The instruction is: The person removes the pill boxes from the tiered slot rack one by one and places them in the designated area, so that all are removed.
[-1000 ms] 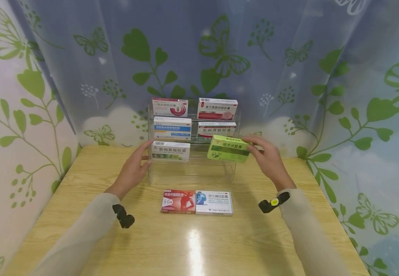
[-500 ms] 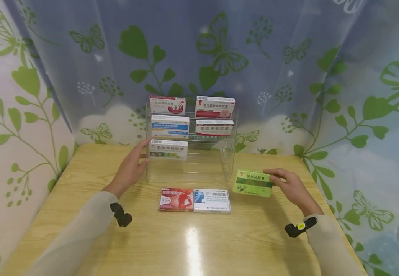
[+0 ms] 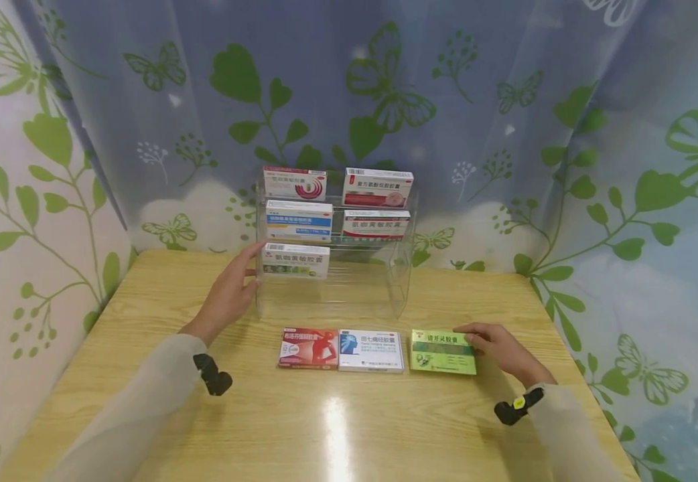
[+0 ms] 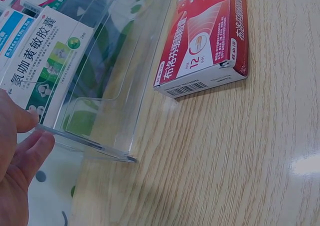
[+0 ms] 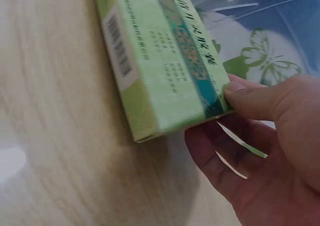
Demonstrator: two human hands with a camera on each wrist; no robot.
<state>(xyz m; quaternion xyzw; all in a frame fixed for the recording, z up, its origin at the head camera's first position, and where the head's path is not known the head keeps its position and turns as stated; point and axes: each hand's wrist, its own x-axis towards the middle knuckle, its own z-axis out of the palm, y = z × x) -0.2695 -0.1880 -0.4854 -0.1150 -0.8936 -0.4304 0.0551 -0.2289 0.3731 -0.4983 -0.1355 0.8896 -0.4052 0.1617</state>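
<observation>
- The right hand (image 3: 500, 348) has the green box (image 3: 439, 355) pinched at its right-hand edge, thumb on one side and fingers on the other.
- And there's that green box, at the right end of the front row, down at the table (image 3: 252, 428); whether it lies fully flat, I can't tell.
- Just beside it, a small gap between, lies the white box with a blue head (image 3: 373, 351).
- That one sits side by side with the red box (image 3: 307, 349), both face up in front of the clear rack (image 3: 349, 301).
- Over to the left hand (image 3: 228, 291): it grips the rack's side, thumb in front, fingers behind.
- Up on the rack, two red-and-white boxes (image 3: 295, 184) share the top level.
- Below them, a blue-and-white box (image 3: 299, 222) and a red-striped box (image 3: 376, 225).
- Lower left, the white-and-green box (image 3: 296, 262), close by the left hand.
- Behind it all hangs a leaf-and-butterfly curtain (image 3: 325, 100).
</observation>
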